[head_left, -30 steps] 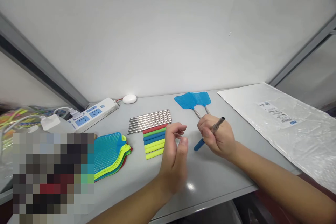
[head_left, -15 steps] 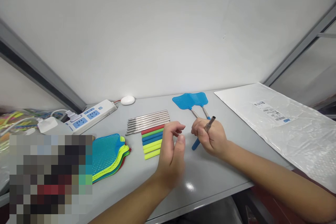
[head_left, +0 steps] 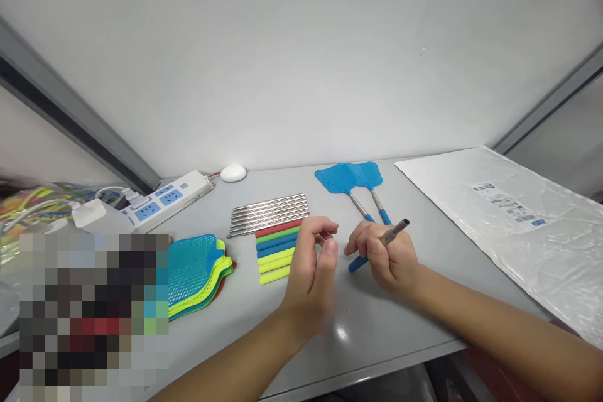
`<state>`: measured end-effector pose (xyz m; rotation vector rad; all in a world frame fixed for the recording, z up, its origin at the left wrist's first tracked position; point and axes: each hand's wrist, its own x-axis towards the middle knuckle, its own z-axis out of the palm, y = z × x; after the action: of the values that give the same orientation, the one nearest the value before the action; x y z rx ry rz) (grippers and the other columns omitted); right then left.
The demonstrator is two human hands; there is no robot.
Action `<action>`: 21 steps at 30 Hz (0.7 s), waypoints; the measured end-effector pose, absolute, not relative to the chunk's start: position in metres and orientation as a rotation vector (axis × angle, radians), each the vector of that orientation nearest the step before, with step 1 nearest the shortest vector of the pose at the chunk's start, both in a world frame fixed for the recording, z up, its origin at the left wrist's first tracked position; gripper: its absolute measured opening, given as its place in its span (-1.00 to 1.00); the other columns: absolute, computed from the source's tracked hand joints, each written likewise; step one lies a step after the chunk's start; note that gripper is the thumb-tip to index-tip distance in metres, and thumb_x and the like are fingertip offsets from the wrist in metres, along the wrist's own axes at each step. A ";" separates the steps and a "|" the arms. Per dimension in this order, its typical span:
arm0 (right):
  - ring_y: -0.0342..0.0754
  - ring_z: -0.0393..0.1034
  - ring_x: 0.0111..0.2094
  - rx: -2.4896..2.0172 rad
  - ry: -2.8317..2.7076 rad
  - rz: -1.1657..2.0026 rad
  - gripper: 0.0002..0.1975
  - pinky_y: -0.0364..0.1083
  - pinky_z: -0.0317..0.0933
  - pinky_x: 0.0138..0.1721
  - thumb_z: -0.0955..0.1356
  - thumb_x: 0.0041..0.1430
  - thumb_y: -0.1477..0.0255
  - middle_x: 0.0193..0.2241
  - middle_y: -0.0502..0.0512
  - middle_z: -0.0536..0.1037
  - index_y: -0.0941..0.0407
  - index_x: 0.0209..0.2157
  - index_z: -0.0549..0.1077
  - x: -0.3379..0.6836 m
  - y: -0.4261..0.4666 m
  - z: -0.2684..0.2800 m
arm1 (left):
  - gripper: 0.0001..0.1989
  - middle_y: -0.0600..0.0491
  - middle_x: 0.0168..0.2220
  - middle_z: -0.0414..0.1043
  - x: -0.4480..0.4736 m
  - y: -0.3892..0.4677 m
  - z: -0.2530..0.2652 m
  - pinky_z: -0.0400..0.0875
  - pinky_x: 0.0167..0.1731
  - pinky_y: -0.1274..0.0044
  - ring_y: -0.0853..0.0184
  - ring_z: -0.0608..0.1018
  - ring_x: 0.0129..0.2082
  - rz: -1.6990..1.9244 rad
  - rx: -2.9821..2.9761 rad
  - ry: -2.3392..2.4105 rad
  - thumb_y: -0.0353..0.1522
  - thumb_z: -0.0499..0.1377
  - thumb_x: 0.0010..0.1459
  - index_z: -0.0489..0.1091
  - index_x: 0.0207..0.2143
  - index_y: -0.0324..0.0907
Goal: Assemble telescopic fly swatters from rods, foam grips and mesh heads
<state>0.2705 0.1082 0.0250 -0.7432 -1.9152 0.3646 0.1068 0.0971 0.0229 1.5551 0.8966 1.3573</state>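
Resting on glossy gray desk (head_left: 377, 342): row of colored grips (head_left: 276, 255), ref. pt. R hand (head_left: 389, 264), R of grips, fingers closed round blue-handled metal rod (head_left: 358, 263), held tilted. L hand (head_left: 313, 282) at grips' R end, half-curled, nothing seen in it. Metal rods (head_left: 268, 213) just behind grips; 2 blue swatters (head_left: 339, 178) back R; stacked swatter heads (head_left: 191, 267) L; power strip (head_left: 193, 187) & white oval unit (head_left: 233, 173) back L; labeled white mailer (head_left: 452, 207) well R. White wall (head_left: 301, 75) behind grips, gray frame (head_left: 80, 110) either side.
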 end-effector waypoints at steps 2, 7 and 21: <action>-0.09 0.41 -0.46 -0.736 -1.912 0.384 -0.77 -0.11 0.22 -0.47 0.11 0.33 0.50 -0.51 0.05 0.47 0.05 -0.42 0.23 0.271 0.108 0.022 | -0.82 0.06 -0.13 0.27 0.107 0.097 0.023 0.27 -0.10 0.46 0.34 0.33 -0.15 1.352 1.553 0.901 -0.26 -0.05 0.37 0.27 -0.05 -0.01; -0.08 0.41 -0.45 -0.752 -1.896 0.453 -0.75 -0.09 0.24 -0.44 0.11 0.35 0.45 -0.52 0.03 0.45 0.05 -0.41 0.25 0.272 0.107 0.016 | -0.84 0.06 -0.18 0.29 0.107 0.097 0.024 0.29 -0.14 0.47 0.34 0.36 -0.17 1.315 1.603 0.919 -0.30 -0.05 0.36 0.28 -0.09 -0.04; -0.13 0.34 -0.61 -0.922 -1.255 0.779 -0.60 -0.11 0.23 -0.57 0.07 0.41 0.20 -0.57 -0.06 0.34 0.05 -0.48 0.23 0.273 0.115 0.030 | -0.83 -0.09 -0.16 0.34 0.101 0.100 0.032 0.33 -0.20 0.30 0.15 0.34 -0.16 0.785 2.507 0.967 -0.27 0.14 0.20 0.36 -0.24 -0.19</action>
<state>0.2735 0.1154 0.0304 -0.9222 -1.2550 0.7791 0.1012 0.1000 0.0324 2.5068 0.9671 0.7846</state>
